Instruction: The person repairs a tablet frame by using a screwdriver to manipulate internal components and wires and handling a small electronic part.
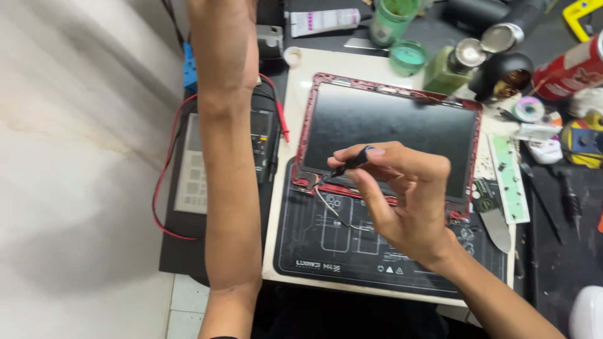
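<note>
Left of the raised left forearm (229, 157), pale floor (81, 176) lies open. Near edge of the black printed work mat (314, 245) is unobstructed. Far and right sides are crowded: green glass bottle (447, 69), green jar (391, 19), red can (571, 69), tape rolls. Red test leads (164, 182) loop around the grey multimeter (195, 163) at left.

Screens, tubes and cans on a crowded repair bench.
A dark, blank rectangular laptop screen in a red frame (389, 135) lies flat at centre, its lower edge over a black printed work mat (352, 248). Left of it sits a multimeter with a grey display (191, 166). At the top edge lies a white tube with a dark label (323, 21); at far right, a red can (575, 68).
</note>
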